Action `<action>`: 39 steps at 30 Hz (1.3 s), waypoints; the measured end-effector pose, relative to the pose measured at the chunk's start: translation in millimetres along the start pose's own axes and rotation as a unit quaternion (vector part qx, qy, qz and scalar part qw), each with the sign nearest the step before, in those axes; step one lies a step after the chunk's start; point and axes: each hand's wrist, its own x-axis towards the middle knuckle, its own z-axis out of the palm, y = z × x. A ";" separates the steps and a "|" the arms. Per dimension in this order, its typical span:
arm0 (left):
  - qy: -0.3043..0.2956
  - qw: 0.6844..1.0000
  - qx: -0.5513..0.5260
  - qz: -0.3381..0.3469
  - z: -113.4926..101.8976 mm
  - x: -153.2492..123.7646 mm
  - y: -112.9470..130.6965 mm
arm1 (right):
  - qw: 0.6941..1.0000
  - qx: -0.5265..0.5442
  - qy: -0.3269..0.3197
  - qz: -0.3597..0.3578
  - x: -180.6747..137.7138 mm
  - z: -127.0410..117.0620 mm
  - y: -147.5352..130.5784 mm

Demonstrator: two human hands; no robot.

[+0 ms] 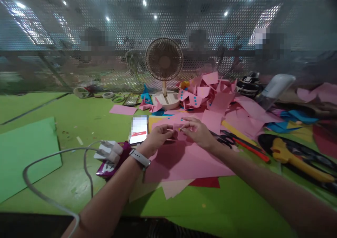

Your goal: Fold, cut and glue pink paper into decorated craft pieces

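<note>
A small pink piece of paper is held up over a larger pink sheet. On its left edge, my left hand is closed, with thumb and fingers pinching it. My right hand is also closed at the paper's right side. Between its thumb and finger is a tiny yellow piece, too small to name. Blue dots show on pink paper just behind my fingers. A phone with a lit screen lies beside my left hand.
A fan stands at the back beside piled folded pink paper. Scissors, a red-handled tool and a yellow-handled tool lie right. Left are a plug adapter, its cable and green sheet.
</note>
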 end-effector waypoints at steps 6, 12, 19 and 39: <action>-0.009 1.000 -0.005 0.009 3.8 0.4 -2.0 | 0.999 -0.014 0.029 -0.020 -0.3 1.7 0.8; -0.013 1.000 0.009 0.026 5.6 1.0 -3.2 | 0.998 -0.038 0.037 -0.017 -2.1 2.9 -5.2; -0.019 0.997 0.045 0.056 6.6 3.7 -5.9 | 0.995 -0.068 0.056 -0.039 -4.1 1.5 -10.6; -0.034 0.983 0.130 0.124 8.5 1.2 -2.6 | 0.987 -0.120 0.072 -0.077 -3.0 -3.1 -15.7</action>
